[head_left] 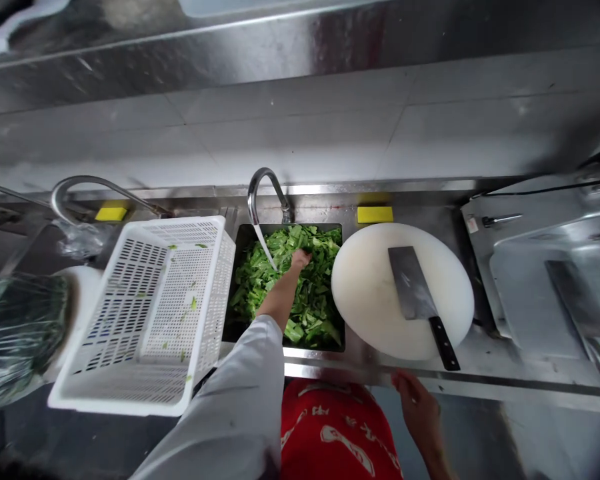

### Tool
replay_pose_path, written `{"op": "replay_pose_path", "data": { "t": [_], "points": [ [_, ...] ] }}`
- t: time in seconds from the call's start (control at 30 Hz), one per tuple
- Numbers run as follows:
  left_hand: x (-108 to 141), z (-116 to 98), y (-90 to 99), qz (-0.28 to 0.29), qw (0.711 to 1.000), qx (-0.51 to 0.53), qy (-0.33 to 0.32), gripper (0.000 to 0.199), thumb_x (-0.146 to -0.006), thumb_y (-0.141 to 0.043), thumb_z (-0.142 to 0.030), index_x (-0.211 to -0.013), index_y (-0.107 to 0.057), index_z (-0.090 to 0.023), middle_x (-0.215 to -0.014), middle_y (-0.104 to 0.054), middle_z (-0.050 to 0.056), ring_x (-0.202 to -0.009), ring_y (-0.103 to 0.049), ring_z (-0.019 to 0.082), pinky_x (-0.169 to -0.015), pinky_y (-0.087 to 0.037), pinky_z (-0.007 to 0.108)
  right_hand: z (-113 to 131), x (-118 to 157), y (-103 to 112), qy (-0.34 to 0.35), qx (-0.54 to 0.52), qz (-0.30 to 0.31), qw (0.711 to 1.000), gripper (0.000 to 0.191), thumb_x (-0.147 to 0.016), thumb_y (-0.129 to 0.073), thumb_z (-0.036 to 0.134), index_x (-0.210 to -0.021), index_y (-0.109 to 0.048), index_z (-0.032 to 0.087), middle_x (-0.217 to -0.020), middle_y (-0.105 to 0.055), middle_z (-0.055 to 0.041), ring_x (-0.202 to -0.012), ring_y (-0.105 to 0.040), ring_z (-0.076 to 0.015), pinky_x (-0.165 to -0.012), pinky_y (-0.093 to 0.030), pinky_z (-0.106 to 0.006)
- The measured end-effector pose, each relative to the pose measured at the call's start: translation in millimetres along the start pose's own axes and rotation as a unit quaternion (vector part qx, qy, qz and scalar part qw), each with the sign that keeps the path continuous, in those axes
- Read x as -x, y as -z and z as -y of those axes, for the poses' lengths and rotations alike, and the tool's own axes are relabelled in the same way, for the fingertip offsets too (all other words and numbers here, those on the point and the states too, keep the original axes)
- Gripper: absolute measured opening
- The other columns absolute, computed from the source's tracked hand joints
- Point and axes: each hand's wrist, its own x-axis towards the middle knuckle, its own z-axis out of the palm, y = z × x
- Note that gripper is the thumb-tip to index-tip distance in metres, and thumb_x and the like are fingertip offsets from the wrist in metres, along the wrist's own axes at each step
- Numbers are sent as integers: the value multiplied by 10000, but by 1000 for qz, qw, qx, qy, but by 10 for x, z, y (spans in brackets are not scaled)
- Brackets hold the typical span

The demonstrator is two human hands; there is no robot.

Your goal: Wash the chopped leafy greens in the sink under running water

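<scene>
From the head camera, the sink (338, 287) serves as the landmark: it is packed with chopped green leaves (310, 293), and the left hand (300, 259) reaches into the middle of the pile just in front of the tap (263, 193), whose thin stream of water falls onto the greens beside the wrist. The fingers there are curled down into the leaves, seemingly closing on a bunch, though the tips are buried and I cannot tell how much they hold. The right hand (417, 403) rests on the front edge of the surface (505, 380), to the right of the sink and near the body, its fingers loosely together and holding nothing. Right of the sink a round white cutting board (365, 293) lies with its edge overlapping the basin rim, and a cleaver (417, 300) sits on it with the black handle pointing toward the right hand. The board could tip or slide if leaned on, and the cleaver with it. With the water running and the basin so full, leaves may spill over the rim or clog the drain. Left of the sink a white slotted basket (145, 320) stands tilted, half off its support, and could topple. The red apron (330, 427) below the sink carries white characters, too cut off and distorted to read; no other writing is legible.
</scene>
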Motion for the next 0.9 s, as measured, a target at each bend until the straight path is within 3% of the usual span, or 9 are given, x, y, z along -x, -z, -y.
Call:
{"op": "replay_pose_path", "data": {
  "t": [0.1, 0.2, 0.37, 0.5, 0.6, 0.7, 0.8, 0.9],
  "points": [
    [-72, -32, -146, -2, 999, 34, 41, 322, -916, -751, -326, -1130, -703, -91, -1184, -716, 188, -1182, -663, 268, -1007, -539, 393, -143, 41, 58, -33, -5, 0, 999, 533, -805, -561, 643, -1018, -739, 187, -950, -790, -127, -894, -777, -282, -775, -627, -324],
    [-77, -25, -175, -1, 995, 73, 61, 290, -905, -761, -290, -1116, -704, -100, -1190, -710, 160, -1166, -666, 262, -1001, -548, 418, -157, 43, 49, -47, -6, 10, 999, 547, -808, -555, 647, -1036, -735, 183, -965, -789, -126, -912, -774, -284, -791, -621, -333],
    [66, 64, -72, -6, 980, 185, 68, 238, -962, -695, -341, -1080, -687, -134, -1069, -709, 55, -961, -692, 181, -862, -607, 378, -11, -80, -55, -28, -12, 32, 999, 558, -814, -538, 657, -1037, -736, 185, -971, -788, -125, -952, -766, -295, -851, -609, -366],
    [368, 205, 51, -43, 941, 332, 42, 234, -895, -731, -219, -1096, -672, -115, -857, -687, 18, -709, -669, 127, -683, -579, 289, 95, -219, -144, 9, -17, 52, 998, 533, -823, -539, 629, -1044, -736, 185, -960, -788, -122, -955, -765, -293, -864, -606, -374],
    [720, 380, 135, -84, 893, 442, 9, 268, -785, -775, -171, -1027, -683, -101, -773, -660, 4, -656, -663, 116, -656, -553, 264, 170, -287, -192, 48, -14, 62, 997, 510, -842, -517, 611, -1026, -737, 188, -953, -787, -119, -919, -766, -285, -856, -605, -380],
    [1217, 658, 133, -114, 842, 526, -3, 310, -733, -829, -292, -943, -683, -117, -752, -655, -1, -660, -661, 115, -642, -540, 253, 243, -312, -229, 73, 3, 79, 994, 513, -853, -497, 598, -1032, -741, 185, -949, -785, -116, -911, -765, -282, -850, -606, -386],
    [1903, 1047, -42, -132, 806, 578, 7, 473, -634, -890, -481, -886, -691, -134, -719, -650, -10, -579, -615, 103, -566, -497, 244, 303, -307, -289, 79, 19, 90, 993, 525, -840, -508, 601, -1048, -743, 181, -939, -786, -118, -927, -766, -293, -851, -611, -393],
    [2719, 1524, -373, -141, 784, 603, 43, 559, -544, -914, -575, -818, -694, -139, -640, -618, -30, -482, -535, 85, -494, -442, 240, 350, -289, -397, 97, 18, 117, 988, 524, -848, -510, 606, -1050, -739, 181, -939, -786, -121, -910, -768, -292, -860, -614, -397]
  ]
}}
